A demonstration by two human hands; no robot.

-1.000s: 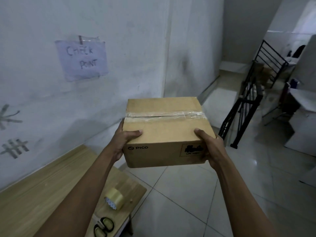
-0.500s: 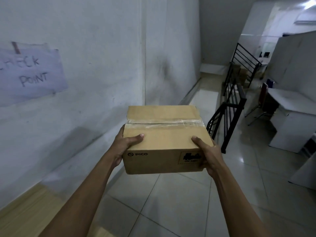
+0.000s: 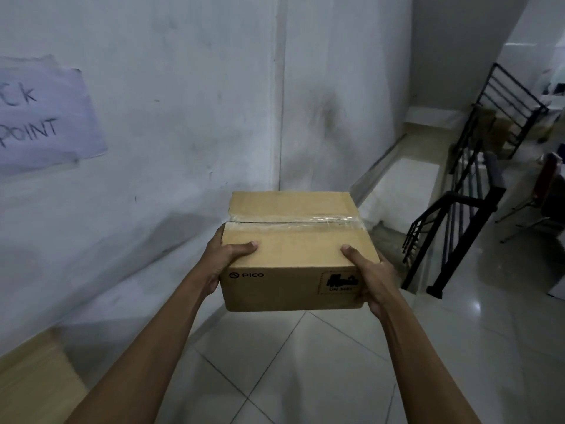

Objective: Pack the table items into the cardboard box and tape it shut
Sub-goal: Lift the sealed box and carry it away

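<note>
Left hand [image 3: 226, 260]: clasped the left side, thumb on top, other fingers hidden.
Cardboard box [image 3: 290, 264]: held aloft between the hands, tape [image 3: 293, 221] sealing its seam.
Right hand [image 3: 371, 275]: clasped the right corner, thumb on top, other fingers hidden.

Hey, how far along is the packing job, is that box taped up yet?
Done: the cardboard box is closed, with clear tape along its top seam. In hand: the left hand and right hand grip its sides, holding it up over the tiled floor, away from the table. Left: nothing obvious except setting it down; the contents are hidden.
</note>
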